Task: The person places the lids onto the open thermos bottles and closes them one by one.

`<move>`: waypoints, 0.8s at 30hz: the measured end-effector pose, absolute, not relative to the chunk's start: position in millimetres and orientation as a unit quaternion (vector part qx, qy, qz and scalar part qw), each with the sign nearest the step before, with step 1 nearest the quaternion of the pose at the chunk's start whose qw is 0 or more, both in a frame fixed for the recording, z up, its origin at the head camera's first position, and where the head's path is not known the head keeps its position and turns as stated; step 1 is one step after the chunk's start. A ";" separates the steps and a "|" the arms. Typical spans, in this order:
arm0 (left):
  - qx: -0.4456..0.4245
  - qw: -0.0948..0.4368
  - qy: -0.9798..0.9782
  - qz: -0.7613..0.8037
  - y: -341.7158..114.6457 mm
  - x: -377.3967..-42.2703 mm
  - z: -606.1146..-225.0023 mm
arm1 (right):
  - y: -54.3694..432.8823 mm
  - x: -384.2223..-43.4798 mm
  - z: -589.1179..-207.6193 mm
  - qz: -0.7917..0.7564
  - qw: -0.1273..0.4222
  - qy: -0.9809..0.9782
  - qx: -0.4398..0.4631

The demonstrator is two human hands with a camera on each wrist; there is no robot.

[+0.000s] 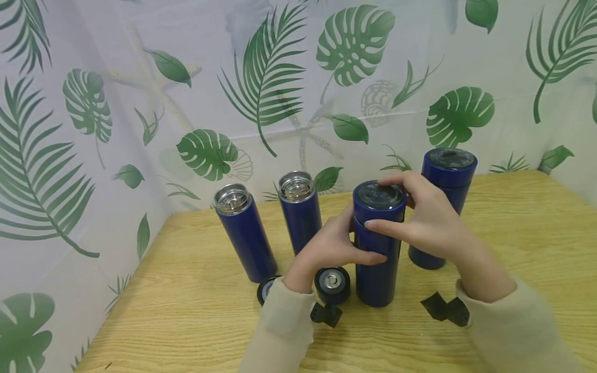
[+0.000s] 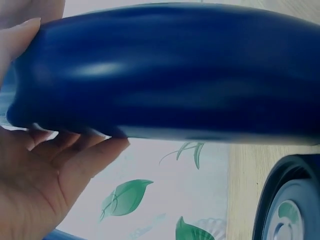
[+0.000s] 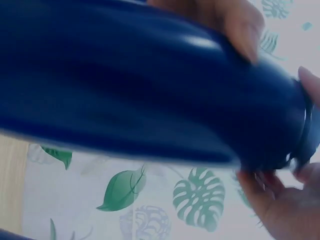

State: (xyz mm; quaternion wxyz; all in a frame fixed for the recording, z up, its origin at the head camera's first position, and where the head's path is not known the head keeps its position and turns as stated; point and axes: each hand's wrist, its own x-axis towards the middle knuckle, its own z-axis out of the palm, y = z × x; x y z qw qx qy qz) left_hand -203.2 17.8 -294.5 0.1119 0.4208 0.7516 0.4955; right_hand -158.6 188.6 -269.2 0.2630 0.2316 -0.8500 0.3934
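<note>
From my end I see the left hand (image 1: 333,242) gripping one blue bottle (image 1: 377,277) of four, right of the table's (image 1: 200,321) middle, and the right hand (image 1: 428,210) closed round its lid (image 1: 379,196). Two loose lids (image 1: 332,282) lie to its left, one partly covered by the left sleeve (image 1: 285,318). Two lidless bottles (image 1: 249,241) stand farther left; one lidded bottle (image 1: 452,194) stands far right.

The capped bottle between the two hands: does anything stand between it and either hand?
Nothing visible does. The left hand grips the body of the bottle and the right hand holds its lid, both directly. The loose cap beside the bottle's base blocks neither grip.
</note>
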 end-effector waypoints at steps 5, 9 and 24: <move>0.418 0.082 0.761 0.489 19.0 -192.4 -284.2 | 182.3 -159.2 -270.6 0.363 0.295 -0.864 0.187; 0.416 0.088 0.762 0.488 19.0 -191.1 -283.4 | 186.6 -160.6 -269.5 0.386 0.243 -0.863 0.218; 0.402 0.096 0.765 0.494 19.4 -190.5 -283.4 | 195.1 -159.4 -265.7 0.433 0.182 -0.848 0.246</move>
